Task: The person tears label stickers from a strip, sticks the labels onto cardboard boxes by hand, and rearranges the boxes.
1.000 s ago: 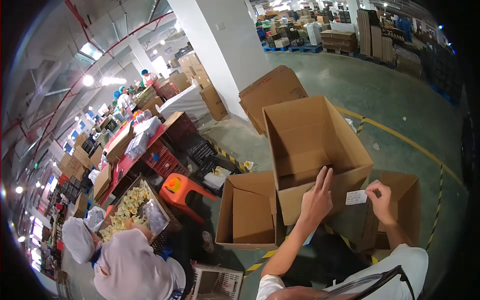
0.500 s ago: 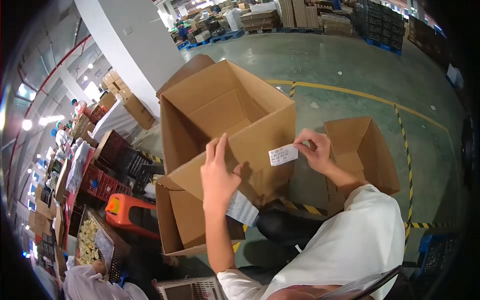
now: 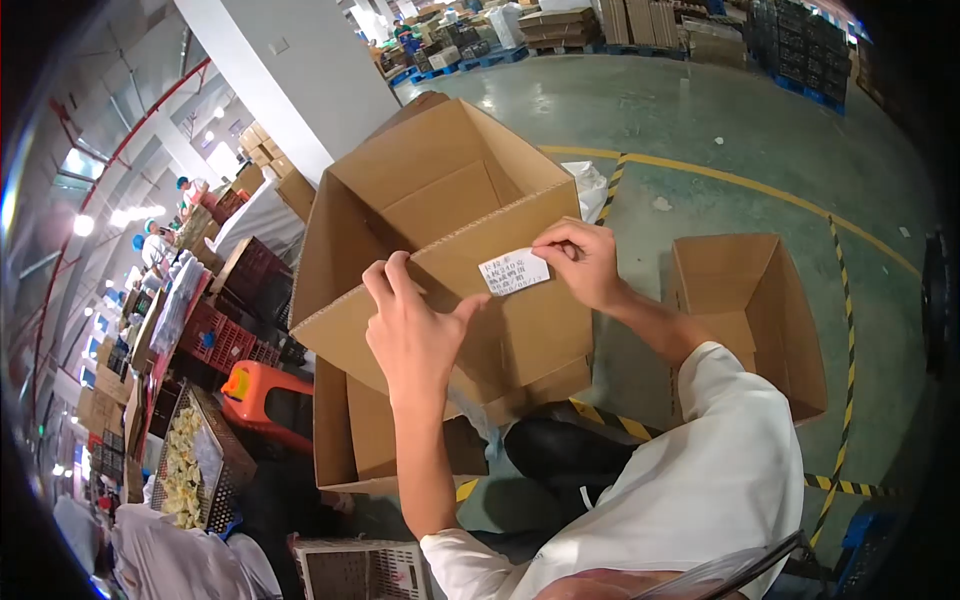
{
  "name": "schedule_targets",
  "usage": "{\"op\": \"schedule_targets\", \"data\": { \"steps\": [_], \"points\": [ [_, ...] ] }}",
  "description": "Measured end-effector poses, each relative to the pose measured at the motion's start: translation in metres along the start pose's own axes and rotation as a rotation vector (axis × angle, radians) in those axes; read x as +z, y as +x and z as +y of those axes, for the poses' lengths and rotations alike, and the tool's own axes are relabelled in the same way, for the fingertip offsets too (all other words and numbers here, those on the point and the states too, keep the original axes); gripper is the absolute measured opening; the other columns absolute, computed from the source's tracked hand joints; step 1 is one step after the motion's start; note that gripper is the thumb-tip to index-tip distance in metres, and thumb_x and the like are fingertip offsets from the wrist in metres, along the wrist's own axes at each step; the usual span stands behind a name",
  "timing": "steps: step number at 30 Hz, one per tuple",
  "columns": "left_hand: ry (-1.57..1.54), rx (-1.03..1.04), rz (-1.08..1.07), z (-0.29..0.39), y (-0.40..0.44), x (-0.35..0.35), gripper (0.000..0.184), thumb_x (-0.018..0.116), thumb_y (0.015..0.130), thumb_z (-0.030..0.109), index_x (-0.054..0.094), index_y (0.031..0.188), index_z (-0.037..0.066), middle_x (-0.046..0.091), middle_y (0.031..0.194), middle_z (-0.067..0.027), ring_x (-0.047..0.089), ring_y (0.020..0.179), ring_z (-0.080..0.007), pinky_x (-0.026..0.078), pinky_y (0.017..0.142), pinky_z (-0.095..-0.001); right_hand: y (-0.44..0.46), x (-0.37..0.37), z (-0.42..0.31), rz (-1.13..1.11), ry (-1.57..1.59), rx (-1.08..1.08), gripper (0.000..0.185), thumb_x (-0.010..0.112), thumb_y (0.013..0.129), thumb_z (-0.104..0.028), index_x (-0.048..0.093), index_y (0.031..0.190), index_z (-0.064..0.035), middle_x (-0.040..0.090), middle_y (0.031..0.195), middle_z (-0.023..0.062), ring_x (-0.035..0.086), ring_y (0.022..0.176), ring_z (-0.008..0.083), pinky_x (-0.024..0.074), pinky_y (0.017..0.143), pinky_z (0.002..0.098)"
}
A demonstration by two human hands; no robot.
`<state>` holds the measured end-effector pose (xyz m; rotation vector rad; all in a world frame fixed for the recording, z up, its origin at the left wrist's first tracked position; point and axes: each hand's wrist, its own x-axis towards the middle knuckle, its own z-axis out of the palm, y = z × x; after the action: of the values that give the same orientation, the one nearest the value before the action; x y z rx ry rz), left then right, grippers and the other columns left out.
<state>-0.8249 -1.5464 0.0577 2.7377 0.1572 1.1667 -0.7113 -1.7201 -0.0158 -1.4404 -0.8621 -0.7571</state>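
A large open cardboard box (image 3: 540, 230) is tilted in front of me, its inside bare. My left hand (image 3: 405, 325) is at its near wall, fingertips over the top edge and thumb spread toward the label. Between the thumb and fingers of my right hand (image 3: 585, 262) is the right end of a white printed label (image 3: 513, 272). The label lies against or just in front of the box's near wall; which one I cannot tell. Below my left hand a second open box (image 3: 370, 430) stands on the floor.
Another open box (image 3: 750, 310) stands on the right. An orange stool (image 3: 265, 400) and a crate of yellowish pieces (image 3: 215, 470) are at the left, beside a co-worker in pale clothing (image 3: 170, 560). A plastic crate (image 3: 365, 570) is at the bottom. A white pillar (image 3: 290, 80) rises behind.
My right hand has brought the label leftward to the large box's near wall. My left hand has moved from two extended fingers to a grip-like spread at the edge. The view has turned.
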Motion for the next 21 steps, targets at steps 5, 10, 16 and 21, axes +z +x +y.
{"op": "schedule_targets", "data": {
  "steps": [5, 10, 16, 21],
  "points": [
    [0.08, -0.072, -0.002, 0.013, -0.002, 0.008, 0.087, 0.083, 0.052, 0.046, 0.042, 0.115, 0.002, 0.046, 0.112, -0.0139, 0.059, 0.077, -0.0334, 0.05, 0.059, -0.0403, 0.002, -0.002, -0.002, 0.0, 0.03, 0.004, 0.004, 0.067, 0.075, 0.003, 0.065, 0.078, 0.0009, 0.063, 0.071, 0.0075, 0.057, 0.059, 0.0098, 0.0432, 0.049, 0.023],
    [0.125, -0.064, 0.075, 0.02, -0.003, 0.012, 0.088, 0.08, 0.053, 0.052, 0.042, 0.114, 0.001, 0.044, 0.114, -0.0161, 0.06, 0.08, -0.0345, 0.05, 0.059, -0.0402, 0.0, 0.003, 0.007, 0.03, 0.003, -0.13, 0.008, 0.069, 0.073, 0.004, 0.064, 0.078, -0.0001, 0.062, 0.068, 0.0058, 0.051, 0.055, 0.0094, 0.0369, 0.047, 0.0223],
    [0.2, -0.115, 0.096, 0.027, 0.0, 0.02, 0.084, 0.084, 0.053, 0.041, 0.04, 0.112, 0.001, 0.041, 0.115, -0.0166, 0.061, 0.078, -0.0341, 0.052, 0.054, -0.0384, 0.0, 0.006, 0.007, 0.07, -0.117, -0.172, 0.01, 0.069, 0.072, 0.006, 0.063, 0.078, -0.0004, 0.062, 0.07, 0.0071, 0.055, 0.057, 0.0135, 0.0411, 0.047, 0.0243],
    [0.185, -0.073, 0.128, 0.025, 0.0, 0.024, 0.08, 0.085, 0.054, 0.035, 0.04, 0.112, 0.001, 0.041, 0.115, -0.0167, 0.061, 0.08, -0.0346, 0.052, 0.054, -0.0384, 0.0, 0.004, -0.002, 0.055, -0.352, -0.176, 0.014, 0.072, 0.071, -0.007, 0.061, 0.079, -0.0042, 0.061, 0.07, 0.007, 0.057, 0.059, 0.0202, 0.0439, 0.05, 0.0301]
  ]
}}
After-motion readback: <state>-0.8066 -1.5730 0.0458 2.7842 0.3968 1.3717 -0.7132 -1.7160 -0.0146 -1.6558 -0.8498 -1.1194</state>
